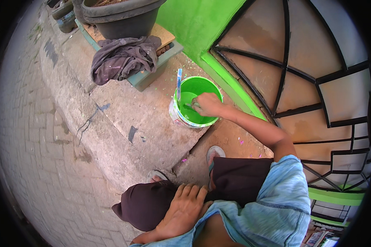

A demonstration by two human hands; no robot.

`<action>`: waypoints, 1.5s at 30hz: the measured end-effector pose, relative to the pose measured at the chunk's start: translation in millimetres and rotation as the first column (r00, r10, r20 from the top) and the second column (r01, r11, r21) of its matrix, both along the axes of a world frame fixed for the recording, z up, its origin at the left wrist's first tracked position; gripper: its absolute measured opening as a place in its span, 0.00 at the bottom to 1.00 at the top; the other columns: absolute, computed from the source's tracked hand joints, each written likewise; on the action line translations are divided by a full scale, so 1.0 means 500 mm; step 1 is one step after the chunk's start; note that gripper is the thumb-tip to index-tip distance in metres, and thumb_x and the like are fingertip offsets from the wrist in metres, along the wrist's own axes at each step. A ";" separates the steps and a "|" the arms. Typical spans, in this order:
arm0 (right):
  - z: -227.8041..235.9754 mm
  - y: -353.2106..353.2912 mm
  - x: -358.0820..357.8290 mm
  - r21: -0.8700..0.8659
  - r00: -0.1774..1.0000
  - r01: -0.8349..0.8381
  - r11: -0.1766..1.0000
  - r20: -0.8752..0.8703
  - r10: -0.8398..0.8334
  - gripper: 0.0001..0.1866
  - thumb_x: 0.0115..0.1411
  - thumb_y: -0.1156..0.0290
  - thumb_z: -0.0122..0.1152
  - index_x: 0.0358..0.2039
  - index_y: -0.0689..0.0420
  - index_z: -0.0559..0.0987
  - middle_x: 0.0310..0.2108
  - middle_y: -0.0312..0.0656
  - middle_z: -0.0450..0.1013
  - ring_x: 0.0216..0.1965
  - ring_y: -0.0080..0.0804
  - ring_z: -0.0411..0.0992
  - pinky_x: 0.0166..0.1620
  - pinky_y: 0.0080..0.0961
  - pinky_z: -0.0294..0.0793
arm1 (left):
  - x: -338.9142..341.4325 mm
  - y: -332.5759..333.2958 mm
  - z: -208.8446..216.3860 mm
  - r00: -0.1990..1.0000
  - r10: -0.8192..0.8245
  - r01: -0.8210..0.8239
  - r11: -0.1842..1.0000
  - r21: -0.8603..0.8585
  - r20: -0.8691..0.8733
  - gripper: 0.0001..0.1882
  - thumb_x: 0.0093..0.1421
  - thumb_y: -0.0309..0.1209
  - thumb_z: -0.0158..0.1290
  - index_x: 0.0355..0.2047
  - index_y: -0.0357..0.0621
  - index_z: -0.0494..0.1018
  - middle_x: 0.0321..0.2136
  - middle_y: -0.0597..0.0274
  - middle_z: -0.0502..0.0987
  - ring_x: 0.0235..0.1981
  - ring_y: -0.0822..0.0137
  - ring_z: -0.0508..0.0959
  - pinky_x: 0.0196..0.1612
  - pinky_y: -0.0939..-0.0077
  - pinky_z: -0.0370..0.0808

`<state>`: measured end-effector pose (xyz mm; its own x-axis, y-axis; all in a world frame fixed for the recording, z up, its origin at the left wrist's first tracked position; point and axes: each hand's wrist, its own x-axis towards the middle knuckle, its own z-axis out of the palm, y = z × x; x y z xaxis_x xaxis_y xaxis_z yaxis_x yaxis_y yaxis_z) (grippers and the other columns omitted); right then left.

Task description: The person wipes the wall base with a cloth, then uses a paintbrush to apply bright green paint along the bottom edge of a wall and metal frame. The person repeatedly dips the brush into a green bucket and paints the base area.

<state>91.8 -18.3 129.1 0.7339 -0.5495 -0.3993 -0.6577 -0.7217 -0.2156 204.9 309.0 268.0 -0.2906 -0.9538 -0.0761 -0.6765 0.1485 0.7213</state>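
Note:
A white paint bucket [174, 111] with a bright green inside stands on the concrete ledge, and green paint [187, 98] shows in it. My right hand [208, 105] reaches over its right rim, fingers closed round a paint-smeared stick-like thing [189, 105]. The lower end of that thing cannot be made out. A blue-and-white stick or handle [179, 80] leans upright against the bucket's left inner wall. My left hand [184, 206] lies flat on my dark-trousered leg, fingers stretched out and holding nothing.
A dark crumpled cloth [123, 59] hangs over a pale green planter [152, 76] beside a large grey pot [126, 20]. Right of the bucket are a green wall edge [235, 96] and a black metal grille [284, 66]. Paving bricks [41, 144] lie left of the ledge.

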 end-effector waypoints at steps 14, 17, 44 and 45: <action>0.166 -0.022 -0.048 0.190 0.897 0.136 0.972 0.394 -0.202 0.12 0.52 0.67 0.63 0.35 0.60 0.83 0.24 0.47 0.77 0.26 0.35 0.75 0.34 0.33 0.75 | -0.014 -0.044 0.011 0.995 0.099 -0.099 0.994 0.055 0.009 0.23 0.63 0.41 0.55 0.50 0.34 0.71 0.40 0.48 0.74 0.48 0.51 0.74 0.58 0.59 0.67; 0.199 -0.027 -0.086 0.333 0.779 0.257 0.907 0.484 -0.398 0.09 0.52 0.70 0.63 0.32 0.61 0.81 0.22 0.39 0.75 0.25 0.23 0.71 0.31 0.25 0.71 | -0.016 -0.050 0.004 0.994 0.110 -0.111 0.990 0.084 0.018 0.23 0.62 0.41 0.55 0.50 0.34 0.71 0.39 0.48 0.74 0.47 0.51 0.74 0.58 0.59 0.68; 0.216 -0.017 -0.189 0.244 0.722 0.373 0.895 0.529 -0.445 0.06 0.53 0.70 0.62 0.24 0.60 0.78 0.16 0.40 0.69 0.19 0.22 0.66 0.25 0.27 0.68 | -0.042 -0.068 0.005 0.987 0.157 -0.159 0.976 0.151 0.028 0.23 0.61 0.37 0.56 0.51 0.34 0.70 0.45 0.45 0.74 0.50 0.47 0.72 0.56 0.56 0.67; 0.218 -0.012 -0.185 0.253 0.729 0.384 0.888 0.507 -0.460 0.06 0.52 0.70 0.62 0.24 0.60 0.78 0.16 0.41 0.70 0.19 0.23 0.66 0.25 0.28 0.69 | -0.041 -0.063 -0.001 0.987 0.158 -0.160 0.972 0.172 0.030 0.24 0.61 0.39 0.56 0.52 0.35 0.70 0.45 0.46 0.74 0.50 0.47 0.72 0.56 0.56 0.68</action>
